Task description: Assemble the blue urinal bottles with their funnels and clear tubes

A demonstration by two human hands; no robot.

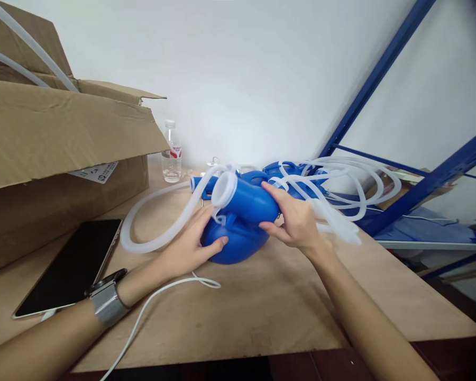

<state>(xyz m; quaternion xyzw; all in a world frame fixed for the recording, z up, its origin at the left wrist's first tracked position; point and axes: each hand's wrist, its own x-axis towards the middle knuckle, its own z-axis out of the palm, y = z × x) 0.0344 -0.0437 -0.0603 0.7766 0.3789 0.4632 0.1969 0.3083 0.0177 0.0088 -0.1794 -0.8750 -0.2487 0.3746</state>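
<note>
The tablet [71, 264] lies on the table [262, 312], left of the container [241, 243].

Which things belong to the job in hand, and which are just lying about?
Apparently belonging:
rounded blue plastic container, in left hand and right hand
looped whitish plastic tubing
open brown cardboard box

Likely lying about:
flat black tablet
clear plastic bottle

White wall [241, 69] behind wooden table [285, 312]; blue metal shelving [428, 188] at right; dark reddish floor [452, 360] below.

Both hands [295, 219] hold a blue container [241, 246] with a white-rimmed mouth [224, 190].
</note>
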